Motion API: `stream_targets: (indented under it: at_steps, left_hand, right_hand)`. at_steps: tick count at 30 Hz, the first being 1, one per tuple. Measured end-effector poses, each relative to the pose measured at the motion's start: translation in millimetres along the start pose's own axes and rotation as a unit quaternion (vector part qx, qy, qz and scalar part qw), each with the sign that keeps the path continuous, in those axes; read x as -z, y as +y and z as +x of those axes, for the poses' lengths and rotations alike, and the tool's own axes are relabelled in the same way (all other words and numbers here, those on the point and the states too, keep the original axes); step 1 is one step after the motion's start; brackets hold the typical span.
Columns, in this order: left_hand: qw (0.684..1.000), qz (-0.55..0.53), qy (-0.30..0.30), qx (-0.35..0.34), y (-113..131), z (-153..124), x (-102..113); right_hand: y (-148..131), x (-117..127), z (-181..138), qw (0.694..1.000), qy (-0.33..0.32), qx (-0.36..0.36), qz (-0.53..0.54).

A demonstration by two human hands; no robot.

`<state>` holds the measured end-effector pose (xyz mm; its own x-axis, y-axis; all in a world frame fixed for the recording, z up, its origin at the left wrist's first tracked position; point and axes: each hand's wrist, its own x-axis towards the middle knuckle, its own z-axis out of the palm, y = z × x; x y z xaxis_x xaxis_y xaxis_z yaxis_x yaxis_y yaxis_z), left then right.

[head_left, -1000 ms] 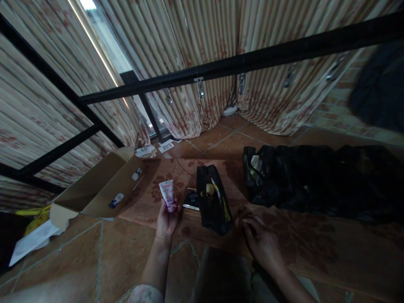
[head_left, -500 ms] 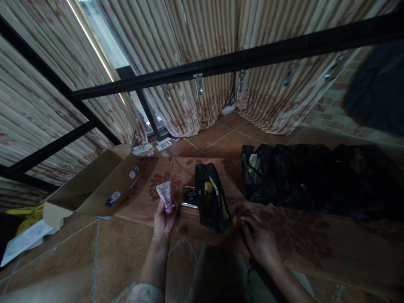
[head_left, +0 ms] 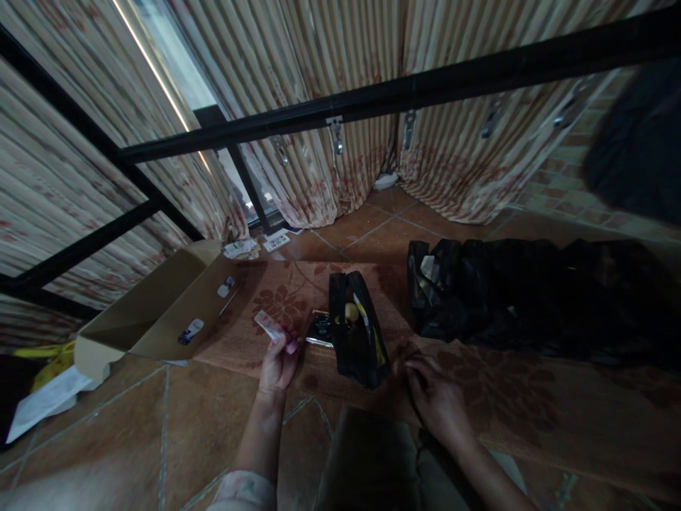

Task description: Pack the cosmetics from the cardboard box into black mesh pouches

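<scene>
A small pink-and-white squeeze tube is gripped in my left hand, tilted with its flat end toward the upper left. Just right of that hand, a black flat packet with a shiny edge lies on the patterned reddish mat. A small black mesh pouch stands beside the packet, its top open, showing a round gold item and something yellow inside. Right of the pouch, low over the mat, my right hand has loosely bent fingers, with thumb and forefinger apart and nothing visible between them.
An open cardboard box sits at the left end of the mat. Several black bags stand in a row on the right. A black metal rail crosses before the curtains. Papers lie behind the mat.
My left hand has turned the tube, which now leans further left and shows a narrower side. My right hand stays nearly where it was, and the pouch has not moved.
</scene>
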<state>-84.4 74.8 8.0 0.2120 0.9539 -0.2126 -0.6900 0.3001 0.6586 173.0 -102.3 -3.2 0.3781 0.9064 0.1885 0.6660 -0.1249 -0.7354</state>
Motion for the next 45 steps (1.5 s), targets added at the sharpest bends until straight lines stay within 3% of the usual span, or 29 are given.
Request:
stream_targets:
  at_steps: [12, 20, 45]
  left_hand:
    - [0.968, 0.164, 0.14, -0.127, -16.3, 2.6, -24.6]
    - [0.966, 0.173, 0.144, -0.129, -20.8, 2.1, -33.4]
    - [0.96, 0.206, 0.13, -0.137, -18.9, -1.3, -33.0]
  right_hand:
    - [-1.7, 1.4, 0.6, 1.0, 0.006, 0.007, -0.003]
    - [1.2, -0.5, -0.2, 1.0, 0.006, 0.007, 0.004]
    - [0.3, 0.0, -0.5, 1.0, -0.003, -0.001, 0.007]
